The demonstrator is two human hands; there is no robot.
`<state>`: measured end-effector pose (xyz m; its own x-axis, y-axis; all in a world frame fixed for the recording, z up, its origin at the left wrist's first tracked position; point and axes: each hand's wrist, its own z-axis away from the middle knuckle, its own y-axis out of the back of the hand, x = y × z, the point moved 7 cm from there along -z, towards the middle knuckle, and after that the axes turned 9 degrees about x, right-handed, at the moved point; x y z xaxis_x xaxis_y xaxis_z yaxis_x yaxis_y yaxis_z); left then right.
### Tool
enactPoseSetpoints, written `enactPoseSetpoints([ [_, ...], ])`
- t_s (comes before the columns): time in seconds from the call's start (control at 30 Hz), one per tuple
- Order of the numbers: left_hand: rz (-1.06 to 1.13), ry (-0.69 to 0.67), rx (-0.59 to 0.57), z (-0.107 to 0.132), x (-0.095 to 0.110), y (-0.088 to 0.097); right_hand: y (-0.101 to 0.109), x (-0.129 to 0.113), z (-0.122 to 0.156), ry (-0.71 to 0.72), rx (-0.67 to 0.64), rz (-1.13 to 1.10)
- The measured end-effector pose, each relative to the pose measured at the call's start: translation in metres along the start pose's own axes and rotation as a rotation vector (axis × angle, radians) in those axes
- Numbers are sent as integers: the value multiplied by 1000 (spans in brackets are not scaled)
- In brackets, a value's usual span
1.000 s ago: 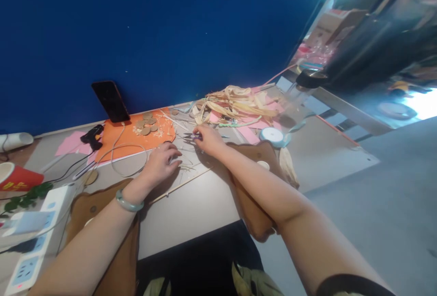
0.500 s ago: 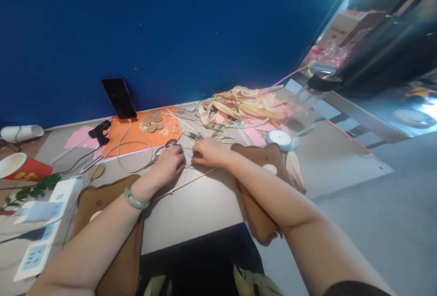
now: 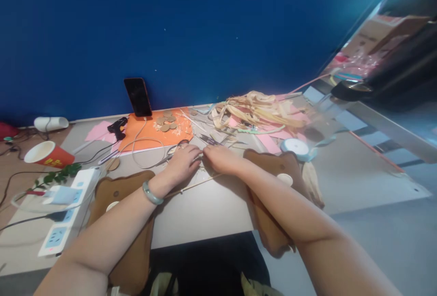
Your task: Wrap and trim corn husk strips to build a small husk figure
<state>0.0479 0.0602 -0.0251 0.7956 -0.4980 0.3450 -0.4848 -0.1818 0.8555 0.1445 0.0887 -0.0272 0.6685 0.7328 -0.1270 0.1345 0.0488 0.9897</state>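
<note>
From my end, the blue partition (image 3: pixel 198 36) fills the most space, rising behind the pale table (image 3: pixel 205 216). Two brown pads lie under the forearms, the left pad (image 3: pixel 134 259) and the right pad (image 3: pixel 264 161). Towards the partition I see a heap of dry, straw-coloured strips (image 3: pixel 256 104) over pink paper, and left of it an orange sheet (image 3: pixel 153 127). The white power strip (image 3: pixel 70 214) lies along the left side, with a tilted red cup (image 3: pixel 54 157) beyond it.

The left hand (image 3: pixel 182 164) and right hand (image 3: pixel 223 158) meet at mid-table, fingers bent and tips close together. I can't tell whether they grip anything; the fingers hide it. A phone (image 3: pixel 138 98) leans on the partition, and a ribbon spool (image 3: pixel 295 148) rests beyond the right pad.

Smaller still, a thin stick (image 3: pixel 196 184) lies on the table just on the near side of the hands. Thin dry strands (image 3: pixel 204 171) lie at the fingertips, and round discs (image 3: pixel 165 127) sit on the orange sheet.
</note>
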Motion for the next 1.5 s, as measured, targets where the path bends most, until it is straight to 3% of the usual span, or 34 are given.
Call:
enactPoseSetpoints([
  [0.27,118,138,23,-4,-16,7,17,10,-4,3,218,-496],
  [0.5,555,428,104,-2,-31,5,23,17,-4,-56,392,-807],
  [0.8,660,562,106,-1,-36,4,32,26,-4,-114,517,-732],
  [1.0,599,620,312,5,-55,16,33,34,-3,-155,537,-670],
  [1.1,520,494,386,2,-48,25,33,29,-3,-114,509,-648],
  [1.23,542,372,310,-3,-31,22,33,20,-3,-68,496,-752],
  [1.5,1062,818,132,4,-31,6,39,23,-1,-156,624,-792],
])
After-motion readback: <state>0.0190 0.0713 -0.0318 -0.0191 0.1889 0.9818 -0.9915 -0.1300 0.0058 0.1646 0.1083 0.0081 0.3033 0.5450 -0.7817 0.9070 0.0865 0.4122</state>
